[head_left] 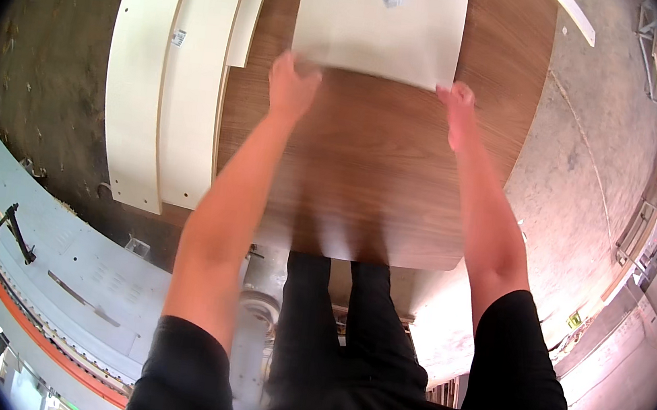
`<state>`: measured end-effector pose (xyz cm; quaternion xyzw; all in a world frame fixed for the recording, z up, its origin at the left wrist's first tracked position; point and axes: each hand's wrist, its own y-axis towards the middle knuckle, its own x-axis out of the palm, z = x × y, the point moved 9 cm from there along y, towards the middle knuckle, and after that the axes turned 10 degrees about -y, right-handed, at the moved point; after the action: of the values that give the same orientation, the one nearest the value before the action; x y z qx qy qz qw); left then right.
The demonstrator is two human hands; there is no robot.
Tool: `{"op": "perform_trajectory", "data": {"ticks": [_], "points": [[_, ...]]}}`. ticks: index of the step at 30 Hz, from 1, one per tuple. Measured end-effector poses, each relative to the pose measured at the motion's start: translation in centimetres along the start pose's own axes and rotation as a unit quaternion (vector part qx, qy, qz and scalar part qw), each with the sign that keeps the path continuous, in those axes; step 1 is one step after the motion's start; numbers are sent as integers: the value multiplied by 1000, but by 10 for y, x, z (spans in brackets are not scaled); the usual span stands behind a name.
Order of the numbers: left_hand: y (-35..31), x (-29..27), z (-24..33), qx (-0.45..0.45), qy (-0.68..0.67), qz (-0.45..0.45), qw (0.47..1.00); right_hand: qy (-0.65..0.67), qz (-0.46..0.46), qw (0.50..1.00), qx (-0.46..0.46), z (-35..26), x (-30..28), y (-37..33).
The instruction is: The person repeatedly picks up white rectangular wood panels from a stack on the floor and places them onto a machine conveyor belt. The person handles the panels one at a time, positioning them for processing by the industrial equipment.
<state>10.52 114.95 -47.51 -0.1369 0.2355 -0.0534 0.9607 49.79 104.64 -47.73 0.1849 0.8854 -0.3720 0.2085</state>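
Observation:
A white rectangular panel (380, 37) with a small label lies over a large brown wood-grain board (374, 162). At the panel's near left corner is my left hand (292, 86), closed on the edge and slightly blurred. My right hand (458, 110) closes on the near right corner, its fingers bent around the edge. Both arms reach forward, well apart. Hidden from sight are the undersides of the panel and the fingertips beneath it.
Long white boards (144, 79) with labels and small holes lie along the left of the brown board. A long machine (95, 259) with an orange stripe runs at lower left. A white strip (573, 16) sits at upper right, above the concrete floor (569, 151).

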Motion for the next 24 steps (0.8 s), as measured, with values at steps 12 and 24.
{"op": "perform_trajectory", "data": {"ticks": [12, 24], "points": [[-458, 39, 32, -231, -221, -74, 945, 394, 25, 884, 250, 163, -114, -237], [-495, -84, 159, -148, -77, -25, 986, -130, -56, 951, -273, -147, -193, -396]]}}
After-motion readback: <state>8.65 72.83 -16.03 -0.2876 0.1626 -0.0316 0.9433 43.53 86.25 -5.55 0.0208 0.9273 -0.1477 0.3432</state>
